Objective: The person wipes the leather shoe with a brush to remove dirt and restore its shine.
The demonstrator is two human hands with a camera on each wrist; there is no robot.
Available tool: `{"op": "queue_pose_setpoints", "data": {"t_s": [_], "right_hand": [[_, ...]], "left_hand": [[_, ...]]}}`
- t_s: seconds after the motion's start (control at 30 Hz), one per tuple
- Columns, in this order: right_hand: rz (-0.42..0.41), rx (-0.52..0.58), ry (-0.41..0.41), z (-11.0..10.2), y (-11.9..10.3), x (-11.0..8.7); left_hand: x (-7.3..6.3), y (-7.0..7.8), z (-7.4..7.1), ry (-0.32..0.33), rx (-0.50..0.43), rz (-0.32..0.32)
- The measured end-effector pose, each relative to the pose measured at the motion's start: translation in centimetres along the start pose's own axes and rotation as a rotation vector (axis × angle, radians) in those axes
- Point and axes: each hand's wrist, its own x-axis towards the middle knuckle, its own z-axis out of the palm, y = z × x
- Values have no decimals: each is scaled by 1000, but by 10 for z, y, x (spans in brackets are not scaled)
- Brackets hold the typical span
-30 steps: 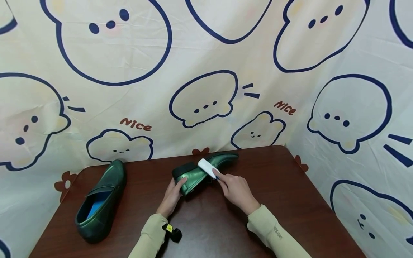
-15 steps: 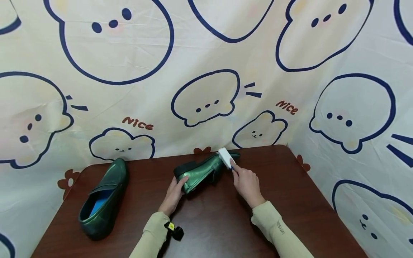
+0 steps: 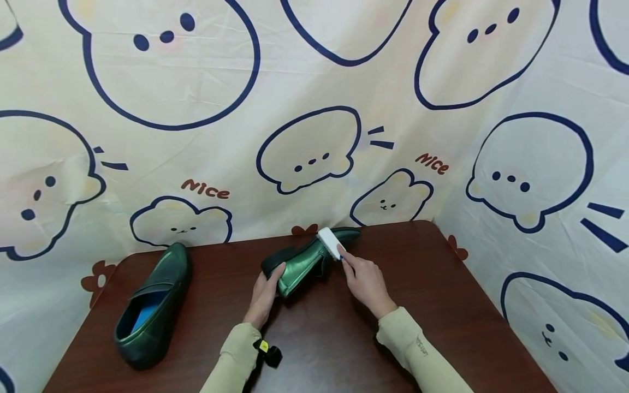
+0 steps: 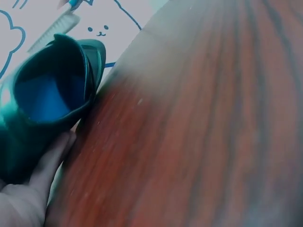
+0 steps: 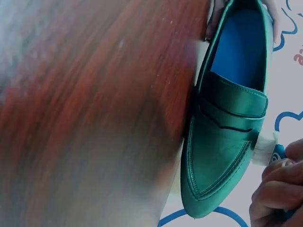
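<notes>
A green loafer (image 3: pixel 300 267) lies tipped on its side, toe pointing to the far right. My left hand (image 3: pixel 263 295) grips it at the heel, thumb on the outer side. With my right hand (image 3: pixel 366 281) I hold a brush that has a white back (image 3: pixel 330 243) and, in the right wrist view, a blue handle (image 5: pixel 278 153). Its pale bristles (image 5: pixel 263 149) meet the shoe's side near the front. A blue insole (image 4: pixel 45 99) shows inside the shoe in the left wrist view. My right index finger lies along the brush.
The matching green loafer (image 3: pixel 172 275) stands upright at the left of the brown wooden table (image 3: pixel 324 349). A cloth wall (image 3: pixel 304 82) with cartoon drawings rises right behind the table's back edge. A black strap piece (image 3: pixel 270 355) hangs at my left wrist.
The brush went from the shoe's middle toward the toe, then came partway back toward the heel. My left hand keeps its grip on the heel; the other loafer has stayed put.
</notes>
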Motion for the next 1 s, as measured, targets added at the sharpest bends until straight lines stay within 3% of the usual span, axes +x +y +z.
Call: {"op": "queue_pose_setpoints", "data": {"t_s": [0.13, 0.33, 0.53, 0.7, 0.83, 1.0], "right_hand": [[-27, -16, 8, 2, -1, 5], [-35, -100, 92, 4, 6, 13], [98, -125, 164, -1, 23, 14], [158, -110, 146, -6, 33, 17], [113, -70, 140, -2, 24, 19], [-33, -39, 107, 4, 2, 14]], "left_hand": [[0, -1, 1, 42, 36, 1], [0, 2, 2, 38, 33, -19], [-1, 3, 6, 15, 5, -52], [-2, 5, 4, 14, 1, -49], [-3, 5, -2, 10, 15, -46], [-2, 2, -2, 9, 23, -38]]}}
